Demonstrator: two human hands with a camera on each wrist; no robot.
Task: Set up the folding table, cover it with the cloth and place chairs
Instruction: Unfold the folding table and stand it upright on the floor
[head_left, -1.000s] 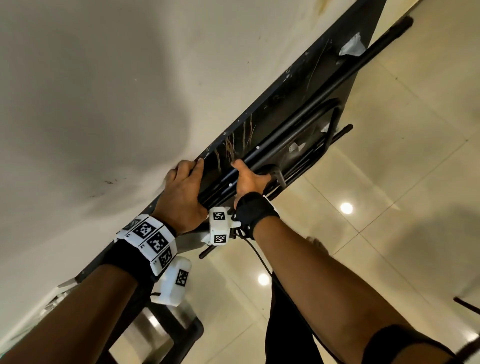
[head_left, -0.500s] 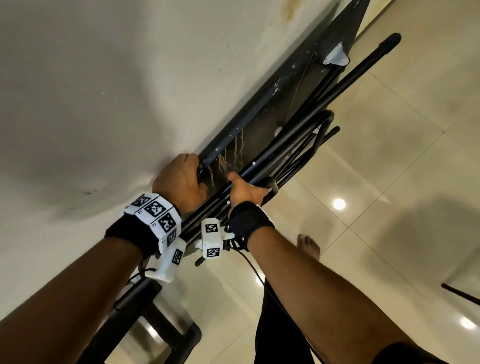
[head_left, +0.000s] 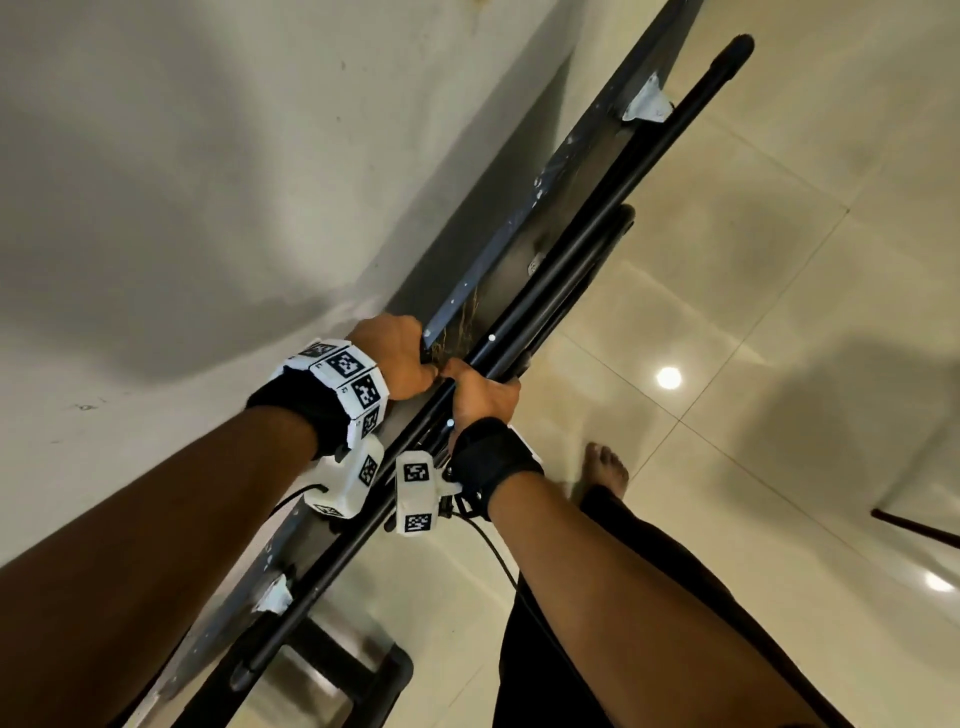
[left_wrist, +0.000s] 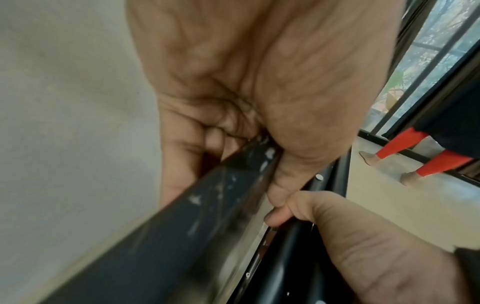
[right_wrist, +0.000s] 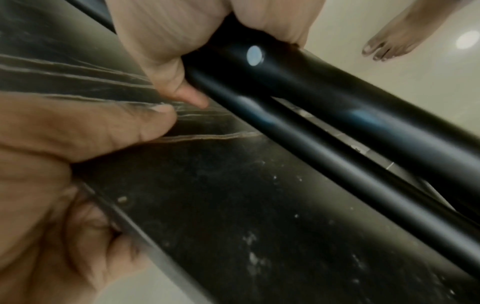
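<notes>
The folded black table (head_left: 566, 171) stands on edge beside the pale wall, its scratched underside facing me and its black tubular legs (head_left: 613, 202) folded flat against it. My left hand (head_left: 397, 358) grips the top edge of the tabletop (left_wrist: 207, 197), fingers curled over the wall side and thumb on the underside. My right hand (head_left: 480, 392) holds a black leg tube (right_wrist: 324, 86) just beside it, fingers wrapped round the tube. Both hands almost touch. No cloth or chairs appear in any view.
The wall (head_left: 208, 182) runs close along the left. Glossy cream floor tiles (head_left: 727, 338) spread to the right, with my bare foot (head_left: 605, 462) on them. Another person's legs in orange trousers (left_wrist: 405, 144) stand near a window. A dark thin bar (head_left: 919, 527) pokes in at right.
The table has tipped more upright and come away from the wall, now seen nearly edge-on. Both hands kept their hold and drew closer together.
</notes>
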